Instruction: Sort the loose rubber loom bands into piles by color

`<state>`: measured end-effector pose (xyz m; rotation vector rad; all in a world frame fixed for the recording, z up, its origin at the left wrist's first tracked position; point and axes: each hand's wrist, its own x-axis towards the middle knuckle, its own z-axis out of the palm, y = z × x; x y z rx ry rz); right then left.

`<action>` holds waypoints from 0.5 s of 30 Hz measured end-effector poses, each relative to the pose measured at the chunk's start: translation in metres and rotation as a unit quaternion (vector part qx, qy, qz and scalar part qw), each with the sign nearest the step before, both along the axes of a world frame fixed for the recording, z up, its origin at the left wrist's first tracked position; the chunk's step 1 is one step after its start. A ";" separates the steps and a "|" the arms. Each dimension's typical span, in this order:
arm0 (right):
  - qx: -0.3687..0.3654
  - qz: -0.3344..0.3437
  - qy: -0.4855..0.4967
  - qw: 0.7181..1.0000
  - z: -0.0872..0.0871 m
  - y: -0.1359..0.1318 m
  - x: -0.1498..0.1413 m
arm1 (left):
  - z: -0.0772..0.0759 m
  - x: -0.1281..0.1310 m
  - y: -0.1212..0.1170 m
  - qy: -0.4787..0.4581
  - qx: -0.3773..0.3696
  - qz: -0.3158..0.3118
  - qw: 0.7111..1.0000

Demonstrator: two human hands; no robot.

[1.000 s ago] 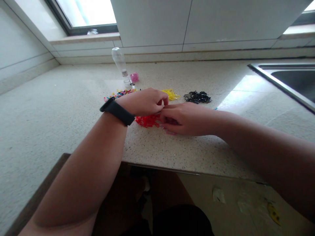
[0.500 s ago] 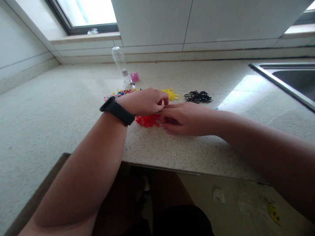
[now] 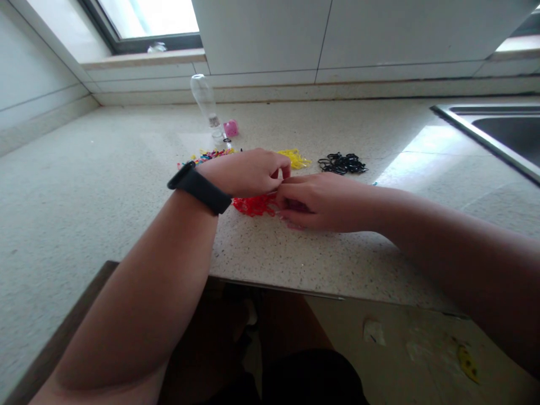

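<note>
Both my hands meet over a pile of small red elastic bands (image 3: 254, 206) on the speckled countertop (image 3: 105, 163). My left hand (image 3: 247, 171), with a black band on its wrist, is closed in a pinch, fingertips touching my right hand. My right hand (image 3: 324, 201) rests on the counter with its fingers curled; what either hand pinches is too small to make out. Behind them lie a yellow pile (image 3: 296, 158), a black pile (image 3: 342, 163) and a mixed-colour pile (image 3: 208, 156) of the same bands.
A clear plastic bottle (image 3: 205, 107) lies tilted near a small pink object (image 3: 231, 128) at the back. A steel sink (image 3: 493, 135) sits at the right. The counter's front edge runs just below my hands, with the floor beneath.
The view has shifted slightly. My hands stay pinched together over the red pile with almost no movement.
</note>
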<state>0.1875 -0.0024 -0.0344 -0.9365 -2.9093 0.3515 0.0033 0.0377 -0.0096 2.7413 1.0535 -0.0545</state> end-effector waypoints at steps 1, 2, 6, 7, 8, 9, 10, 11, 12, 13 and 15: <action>-0.002 -0.001 -0.003 1.000 0.000 0.000 0.000 | 0.000 0.000 0.000 0.000 0.000 -0.001 1.000; -0.003 -0.002 -0.005 1.000 0.000 0.000 -0.001 | 0.000 0.000 0.000 -0.002 0.000 -0.002 1.000; 0.002 0.000 -0.011 1.000 0.000 0.000 -0.001 | -0.001 -0.001 0.001 -0.009 0.002 -0.006 1.000; 0.003 0.000 -0.009 1.000 0.000 0.000 -0.001 | -0.001 0.000 0.001 -0.009 0.002 -0.006 1.000; 0.003 0.001 -0.007 1.000 0.000 0.000 0.000 | -0.001 0.000 0.001 -0.009 0.001 -0.006 1.000; 0.003 0.001 -0.004 1.000 -0.001 0.000 0.000 | -0.001 0.000 0.000 -0.009 0.001 -0.005 1.000; 0.003 0.002 -0.002 1.000 -0.001 0.000 0.000 | -0.001 0.000 0.000 -0.008 -0.001 -0.005 1.000; 0.003 0.003 -0.001 1.000 -0.001 0.000 0.000 | -0.001 0.000 0.000 -0.008 -0.002 -0.004 1.000; 0.003 0.003 -0.001 1.000 -0.001 0.000 0.000 | -0.001 0.000 0.000 -0.008 -0.003 -0.005 1.000; 0.004 0.004 -0.001 1.000 -0.001 0.000 0.001 | -0.001 -0.001 0.000 -0.007 -0.005 -0.006 1.000; 0.005 0.006 0.001 1.000 -0.001 0.000 0.001 | -0.001 -0.001 0.001 -0.006 -0.007 -0.007 1.000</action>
